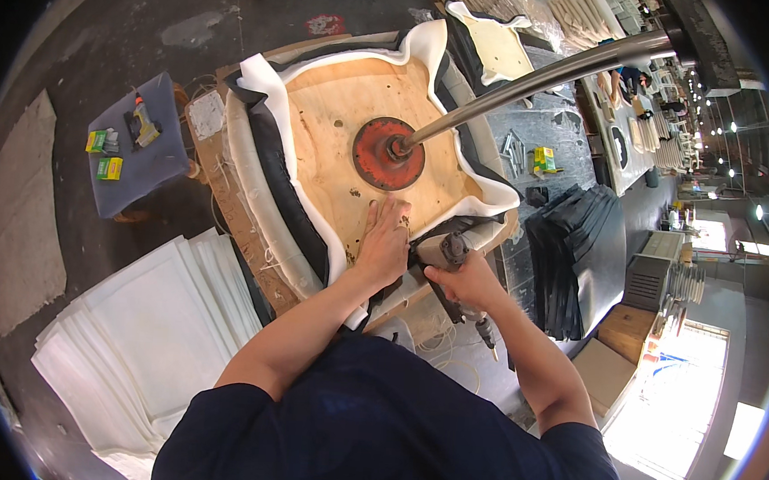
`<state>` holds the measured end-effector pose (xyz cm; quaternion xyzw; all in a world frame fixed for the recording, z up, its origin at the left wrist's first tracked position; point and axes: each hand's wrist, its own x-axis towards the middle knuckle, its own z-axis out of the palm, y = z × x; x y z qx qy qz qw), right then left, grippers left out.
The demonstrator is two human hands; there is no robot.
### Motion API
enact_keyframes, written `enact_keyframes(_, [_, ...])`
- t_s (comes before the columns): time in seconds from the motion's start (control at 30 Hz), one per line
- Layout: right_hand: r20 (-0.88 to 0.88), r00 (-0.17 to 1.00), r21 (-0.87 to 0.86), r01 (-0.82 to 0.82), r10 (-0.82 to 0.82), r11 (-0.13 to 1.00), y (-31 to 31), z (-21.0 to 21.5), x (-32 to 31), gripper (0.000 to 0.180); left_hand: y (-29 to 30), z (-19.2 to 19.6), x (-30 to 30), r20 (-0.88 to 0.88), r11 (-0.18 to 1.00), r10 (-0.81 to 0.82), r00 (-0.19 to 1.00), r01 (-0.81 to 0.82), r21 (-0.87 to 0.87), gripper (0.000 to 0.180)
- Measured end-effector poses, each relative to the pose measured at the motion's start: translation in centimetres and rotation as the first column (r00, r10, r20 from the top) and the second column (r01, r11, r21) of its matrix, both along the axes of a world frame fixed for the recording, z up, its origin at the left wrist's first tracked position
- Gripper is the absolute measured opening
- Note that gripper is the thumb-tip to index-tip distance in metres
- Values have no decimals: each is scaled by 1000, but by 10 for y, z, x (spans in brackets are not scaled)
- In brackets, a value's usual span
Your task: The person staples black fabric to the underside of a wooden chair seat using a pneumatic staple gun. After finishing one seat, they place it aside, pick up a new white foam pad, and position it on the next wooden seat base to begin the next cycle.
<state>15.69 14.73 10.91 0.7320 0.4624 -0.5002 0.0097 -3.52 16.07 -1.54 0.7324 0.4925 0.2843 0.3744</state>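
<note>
A pale plywood seat panel (325,140) lies underside up on a padded stand, with white foam (274,101) and black fabric (283,207) folded up around its edges. Pressing on its middle is a red round disc (368,155) at the end of a metal rod (544,81). My left hand (387,247) rests on the panel's near edge, fingers stretched toward the disc. My right hand (463,282) is wrapped round a staple gun (444,249), its nose close to the near right corner. The gun's air fitting points down toward me; its tip at the fabric is hidden.
On the left, a cloth-covered stool (146,173) bears another staple gun (141,124) and small yellow-green boxes (109,168). White sheets (146,331) are stacked at the near left. Black sheets (568,260) hang over the right table's edge. A second padded panel (493,49) lies farther back.
</note>
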Motion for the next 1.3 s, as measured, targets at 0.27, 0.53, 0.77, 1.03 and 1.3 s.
enact_keyframes(0.27, [32,997,17,-67,66,998,9,5,-16,36,-4,-4,4,32,999,45,998,-45,16,4])
enact_keyframes(0.53, [5,1000,125,-27,26,992,10,2,-19,35,-12,-3,-18,-41,999,-42,998,42,2,40])
enact_keyframes(0.77, [-65,997,47,49,-46,998,-1,2,-3,35,-18,6,-10,-139,998,60,988,-58,19,67])
enact_keyframes(1.03, [-87,993,28,81,-78,996,0,6,-11,32,-16,-2,-8,-64,990,131,989,-128,59,55])
enact_keyframes(1.3, [-115,993,37,43,-38,998,-3,1,-22,32,-18,0,-11,-71,991,131,989,-128,45,50])
